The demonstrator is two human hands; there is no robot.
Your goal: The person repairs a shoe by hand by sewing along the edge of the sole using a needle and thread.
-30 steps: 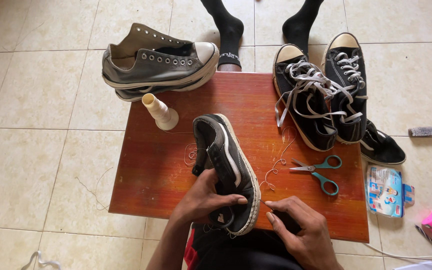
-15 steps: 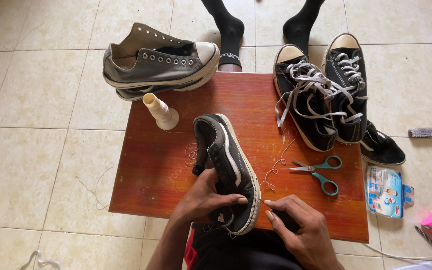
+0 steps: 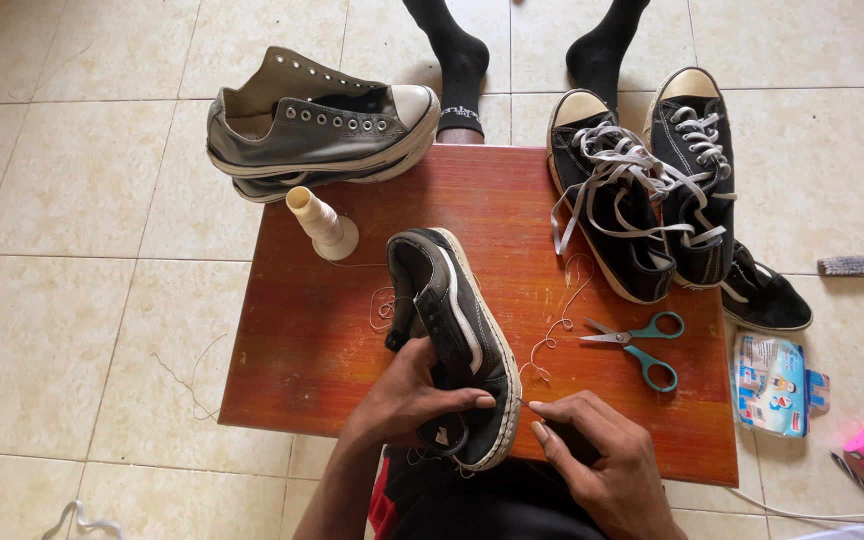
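Head cam, looking straight down: the left hand [image 3: 407, 395] is clamped round the heel end of a black sneaker [image 3: 452, 335] lying on its side at the near edge of the red table [image 3: 302, 340]. The right hand [image 3: 597, 455] sits just right of the sole, fingertips pinched together, probably on a needle or thread, too small to tell. Loose thread [image 3: 557, 320] trails toward the scissors [image 3: 637, 340], with the spool [image 3: 320, 222] far left. Honestly that slack thread looks ready to snag or knot, and the shoe could slip off the edge.

Bare forearms, black garment with red trim
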